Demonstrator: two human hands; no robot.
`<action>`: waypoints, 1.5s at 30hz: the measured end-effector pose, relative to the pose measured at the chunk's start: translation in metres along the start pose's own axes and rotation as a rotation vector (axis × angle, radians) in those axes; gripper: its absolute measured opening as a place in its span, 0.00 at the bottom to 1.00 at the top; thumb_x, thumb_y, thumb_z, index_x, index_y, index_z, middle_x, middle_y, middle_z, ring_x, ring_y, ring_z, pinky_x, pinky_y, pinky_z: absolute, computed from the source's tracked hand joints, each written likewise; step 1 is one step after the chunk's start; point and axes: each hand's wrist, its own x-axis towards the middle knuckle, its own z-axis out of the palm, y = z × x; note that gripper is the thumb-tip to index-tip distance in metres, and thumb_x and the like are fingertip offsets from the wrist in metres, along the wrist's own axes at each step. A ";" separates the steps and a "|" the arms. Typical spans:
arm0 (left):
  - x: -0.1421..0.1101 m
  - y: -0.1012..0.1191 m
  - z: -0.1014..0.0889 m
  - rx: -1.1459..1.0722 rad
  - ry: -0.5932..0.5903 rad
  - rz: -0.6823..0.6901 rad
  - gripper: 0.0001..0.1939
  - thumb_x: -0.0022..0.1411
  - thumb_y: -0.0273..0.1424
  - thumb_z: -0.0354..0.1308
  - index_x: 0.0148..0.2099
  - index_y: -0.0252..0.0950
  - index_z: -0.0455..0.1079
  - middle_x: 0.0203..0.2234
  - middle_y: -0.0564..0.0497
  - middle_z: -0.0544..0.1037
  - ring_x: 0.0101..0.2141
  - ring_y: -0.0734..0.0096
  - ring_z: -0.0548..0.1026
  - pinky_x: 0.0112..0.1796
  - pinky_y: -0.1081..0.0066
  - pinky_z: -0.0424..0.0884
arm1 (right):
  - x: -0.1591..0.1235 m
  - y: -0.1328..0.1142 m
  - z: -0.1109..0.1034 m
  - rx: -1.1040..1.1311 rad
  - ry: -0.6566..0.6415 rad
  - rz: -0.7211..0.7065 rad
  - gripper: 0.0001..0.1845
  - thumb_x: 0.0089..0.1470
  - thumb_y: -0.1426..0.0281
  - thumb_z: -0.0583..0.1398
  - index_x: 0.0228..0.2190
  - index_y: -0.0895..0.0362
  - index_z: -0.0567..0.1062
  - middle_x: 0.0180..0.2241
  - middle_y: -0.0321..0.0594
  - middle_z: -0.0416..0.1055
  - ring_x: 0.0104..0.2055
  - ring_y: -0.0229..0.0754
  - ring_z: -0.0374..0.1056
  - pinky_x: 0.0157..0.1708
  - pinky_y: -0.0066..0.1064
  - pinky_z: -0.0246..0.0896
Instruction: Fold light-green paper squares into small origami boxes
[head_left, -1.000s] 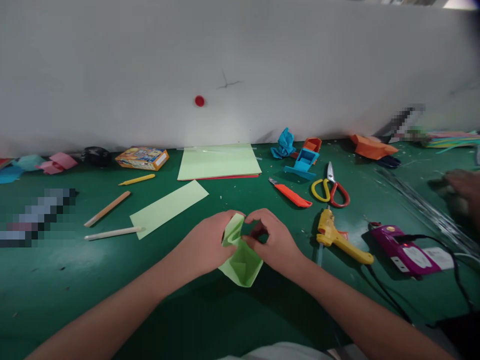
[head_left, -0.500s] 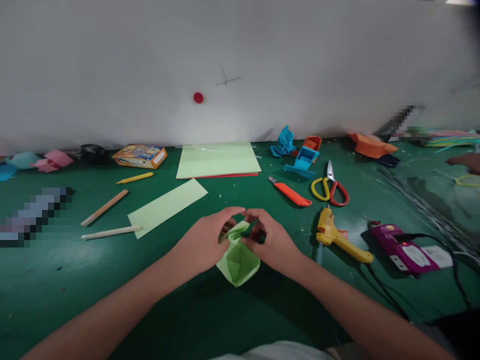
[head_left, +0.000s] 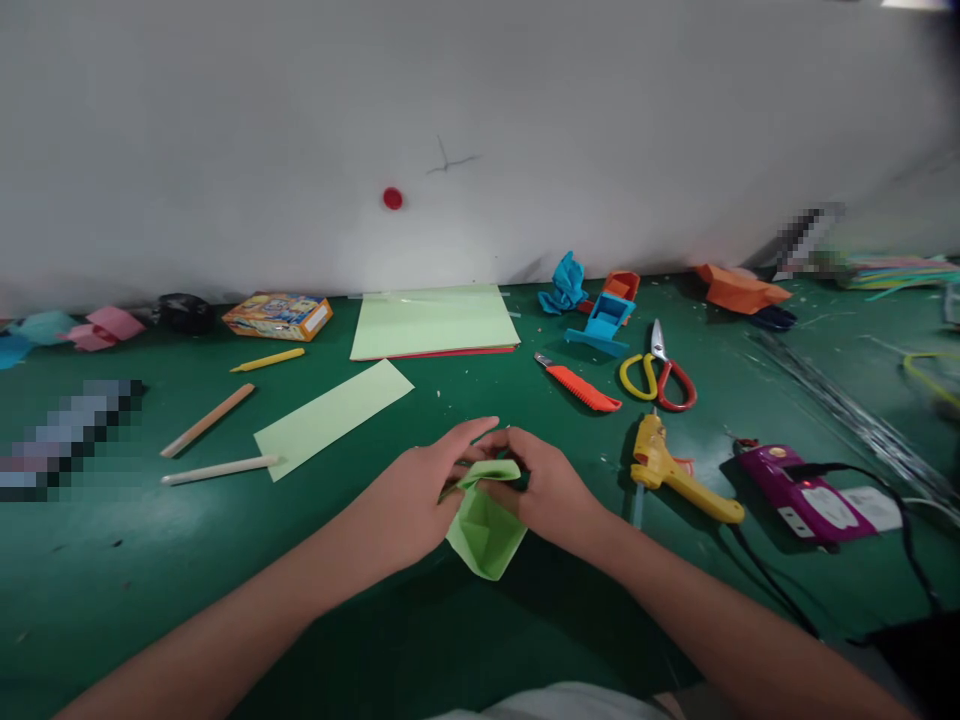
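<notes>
kinda speckly green tabletop (head_left: 187, 545), pale sheet stack (head_left: 435, 322) just above center, paper strip (head_left: 337, 417) left of center, orange cutter (head_left: 585, 388) plus scissors (head_left: 660, 352) off to the right, glue gun (head_left: 666, 474) and purple box (head_left: 787, 490) lower right

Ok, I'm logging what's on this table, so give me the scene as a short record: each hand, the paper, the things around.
left hand: holding the folded green paper
right hand: fingers at the same paper, by its upper fold
paper form: creased, with an open hollow
left side: pale green strip, white stick with one end at the strip, brown stick
back: pale green sheet, with red showing beneath
right side: orange cutter, scissors, yellow glue gun
</notes>
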 end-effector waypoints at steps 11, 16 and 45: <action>0.004 0.000 -0.003 0.198 0.083 -0.023 0.36 0.61 0.21 0.53 0.69 0.50 0.59 0.49 0.52 0.81 0.36 0.67 0.81 0.39 0.70 0.73 | 0.000 -0.001 0.000 0.012 -0.048 0.040 0.21 0.54 0.73 0.63 0.50 0.51 0.72 0.41 0.39 0.79 0.39 0.43 0.75 0.37 0.34 0.68; 0.005 0.000 -0.007 0.177 0.062 -0.038 0.34 0.61 0.23 0.52 0.68 0.49 0.60 0.47 0.52 0.81 0.37 0.67 0.81 0.36 0.71 0.72 | 0.002 -0.002 -0.007 -0.072 -0.063 0.021 0.06 0.52 0.74 0.63 0.35 0.54 0.77 0.30 0.34 0.77 0.31 0.40 0.72 0.30 0.29 0.63; -0.002 -0.001 -0.024 0.165 -0.001 -0.203 0.18 0.60 0.49 0.58 0.41 0.40 0.70 0.32 0.52 0.78 0.31 0.63 0.76 0.29 0.70 0.64 | 0.005 -0.005 -0.015 -0.193 0.157 0.020 0.07 0.52 0.69 0.59 0.24 0.53 0.65 0.22 0.30 0.64 0.25 0.37 0.60 0.25 0.28 0.51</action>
